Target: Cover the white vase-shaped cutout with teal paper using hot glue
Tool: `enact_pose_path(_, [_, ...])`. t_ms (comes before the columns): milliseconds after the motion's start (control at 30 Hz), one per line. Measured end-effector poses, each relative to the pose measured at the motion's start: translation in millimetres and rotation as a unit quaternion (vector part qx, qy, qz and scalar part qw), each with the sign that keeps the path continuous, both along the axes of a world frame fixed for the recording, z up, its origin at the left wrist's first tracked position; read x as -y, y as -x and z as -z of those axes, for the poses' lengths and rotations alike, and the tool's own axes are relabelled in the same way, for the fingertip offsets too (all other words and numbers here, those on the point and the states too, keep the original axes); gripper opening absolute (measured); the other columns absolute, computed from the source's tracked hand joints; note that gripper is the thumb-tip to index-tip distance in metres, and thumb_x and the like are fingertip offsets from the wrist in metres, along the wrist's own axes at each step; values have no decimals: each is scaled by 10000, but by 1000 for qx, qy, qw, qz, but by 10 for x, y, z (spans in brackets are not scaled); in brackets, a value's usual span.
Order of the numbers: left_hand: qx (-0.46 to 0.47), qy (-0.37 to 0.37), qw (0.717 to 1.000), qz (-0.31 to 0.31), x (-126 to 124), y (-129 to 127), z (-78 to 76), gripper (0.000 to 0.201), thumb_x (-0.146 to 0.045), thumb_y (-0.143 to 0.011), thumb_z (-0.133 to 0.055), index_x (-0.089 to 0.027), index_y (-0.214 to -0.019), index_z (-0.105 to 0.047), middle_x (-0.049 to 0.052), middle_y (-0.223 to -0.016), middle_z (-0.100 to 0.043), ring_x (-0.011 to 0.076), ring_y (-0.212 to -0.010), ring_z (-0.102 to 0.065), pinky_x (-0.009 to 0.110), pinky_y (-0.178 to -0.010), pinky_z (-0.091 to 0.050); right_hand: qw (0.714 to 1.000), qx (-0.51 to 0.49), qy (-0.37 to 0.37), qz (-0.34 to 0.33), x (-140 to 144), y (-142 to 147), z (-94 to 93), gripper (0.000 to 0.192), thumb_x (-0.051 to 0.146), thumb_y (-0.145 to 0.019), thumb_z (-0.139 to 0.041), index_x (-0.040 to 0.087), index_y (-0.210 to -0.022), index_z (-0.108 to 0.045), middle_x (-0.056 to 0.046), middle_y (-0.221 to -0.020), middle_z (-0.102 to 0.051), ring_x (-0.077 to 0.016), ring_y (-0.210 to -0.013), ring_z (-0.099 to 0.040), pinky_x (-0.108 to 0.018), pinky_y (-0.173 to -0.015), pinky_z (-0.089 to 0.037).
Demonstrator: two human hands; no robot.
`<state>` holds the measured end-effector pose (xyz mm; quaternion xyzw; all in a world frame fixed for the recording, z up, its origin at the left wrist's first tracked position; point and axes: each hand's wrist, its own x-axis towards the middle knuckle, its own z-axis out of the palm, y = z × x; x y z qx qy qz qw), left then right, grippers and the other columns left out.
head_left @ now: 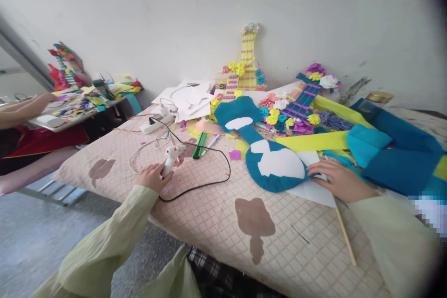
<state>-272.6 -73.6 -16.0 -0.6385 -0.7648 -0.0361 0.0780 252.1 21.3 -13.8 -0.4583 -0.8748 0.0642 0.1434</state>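
Note:
My left hand [152,176] grips a white glue gun [172,157] on the quilted bed cover [216,223]; its black cord [209,181] loops across the cover to a white power strip [153,124]. My right hand [337,178] lies flat on the edge of a teal guitar-shaped felt cutout [258,149] with white paper patches, next to a white sheet [314,191].
Two decorated paper guitars [244,67] [303,102] with paper flowers lie behind, by yellow strips [314,141] and teal felt [394,158]. A thin wooden stick [345,230] lies at front right. Another person's arm [24,107] reaches over a cluttered table [75,104] at left.

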Motion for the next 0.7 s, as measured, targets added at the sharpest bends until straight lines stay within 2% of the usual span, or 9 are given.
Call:
enact_pose_path(167, [-1,23,1000,10,-15,-1,25,411,-540,-759,-352,-176,-691,-530,61,-669,-599,194,-639,-560,279,-582,-376,1000,-11,-8,1,25,-13,0,217,354,-757,-506,209,-791,-663,-60,-979,-651,-219,-982,-551,-383,-979,-346])
enact_pose_path(333, [9,13,1000,22,4,14,44,429,-557,-754,-347,-172,-741,-536,58,-697,-604,189,-660,-561,274,-607,-385,1000,2,3,11,30,-39,18,221,341,-750,-510,211,-845,-661,-61,-1015,-645,-224,-1012,-550,-382,-994,-338])
enact_pose_path(567, [52,-3,999,1,24,71,27,396,-556,-706,-418,-187,-573,-473,26,-588,-555,162,-583,-519,255,-564,-363,1000,-13,-2,12,-11,-55,69,209,305,-740,-500,218,-840,-661,-59,-1009,-649,-228,-993,-568,-370,-946,-397])
enact_pose_path(700, [74,-27,997,-27,60,61,13,368,-515,-724,-394,-185,-587,-480,0,-553,-530,130,-519,-492,232,-512,-330,1000,-22,-2,9,-20,-59,82,199,316,-734,-510,219,-818,-662,-60,-996,-654,-225,-980,-574,-360,-937,-408])
